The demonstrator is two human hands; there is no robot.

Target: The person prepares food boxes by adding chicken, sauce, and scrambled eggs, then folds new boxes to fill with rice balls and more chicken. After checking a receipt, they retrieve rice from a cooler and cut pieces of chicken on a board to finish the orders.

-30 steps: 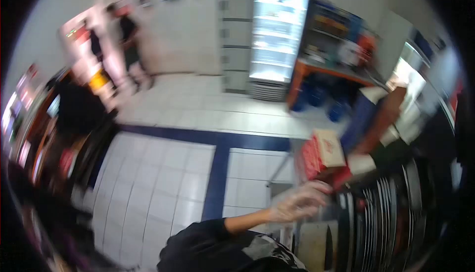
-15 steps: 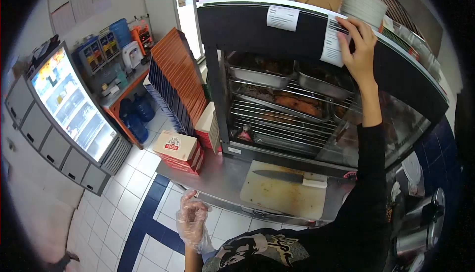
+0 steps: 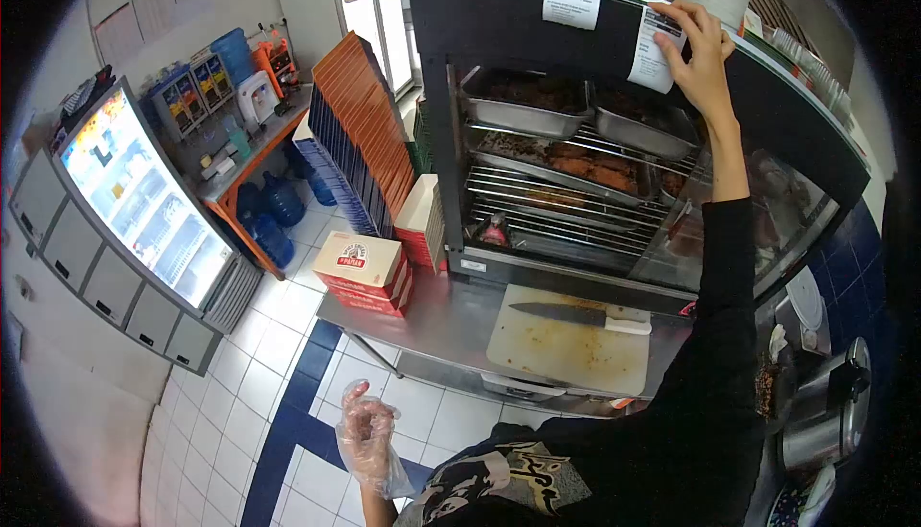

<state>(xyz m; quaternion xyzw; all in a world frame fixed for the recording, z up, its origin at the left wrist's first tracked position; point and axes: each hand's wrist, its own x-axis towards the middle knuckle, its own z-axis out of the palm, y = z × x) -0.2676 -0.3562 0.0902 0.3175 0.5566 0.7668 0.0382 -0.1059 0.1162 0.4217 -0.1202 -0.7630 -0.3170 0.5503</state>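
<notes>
While a steel counter (image 3: 436, 321) runs along the foot of a glass-fronted warming cabinet (image 3: 537, 23), the room around it is a tiled shop kitchen with white floor tiles (image 3: 288, 354) crossed by dark blue bands. On the counter lies a stained cutting board (image 3: 566, 354) with a knife (image 3: 576, 314) resting across its far edge, blade pointing left. Left of the board sits a low stack of red and cream cartons (image 3: 363, 273), close to the counter's left end. Behind them a tall leaning stack of orange and blue flat boxes (image 3: 355, 134) stands against the cabinet's left side. Inside the cabinet, metal trays (image 3: 566, 167) of browned food rest on wire racks.

Raised high, the right hand (image 3: 700, 57) pinches a paper ticket (image 3: 654, 47) stuck to the cabinet's dark top band, fingers closed on its right edge; a second ticket (image 3: 570, 5) hangs just to the left. The black sleeve crosses in front of the cabinet's right glass. Low down, the left hand (image 3: 369, 431) wears a clear plastic glove, fingers loosely curled and holding nothing, hanging over the floor in front of the counter's edge.

Off to the left a lit drinks fridge (image 3: 144, 206) stands, with an orange shelf (image 3: 254, 158) and blue water bottles (image 3: 273, 215) beyond. Open floor lies between the fridge and the counter. A metal pot (image 3: 830, 417) sits at the right edge.
</notes>
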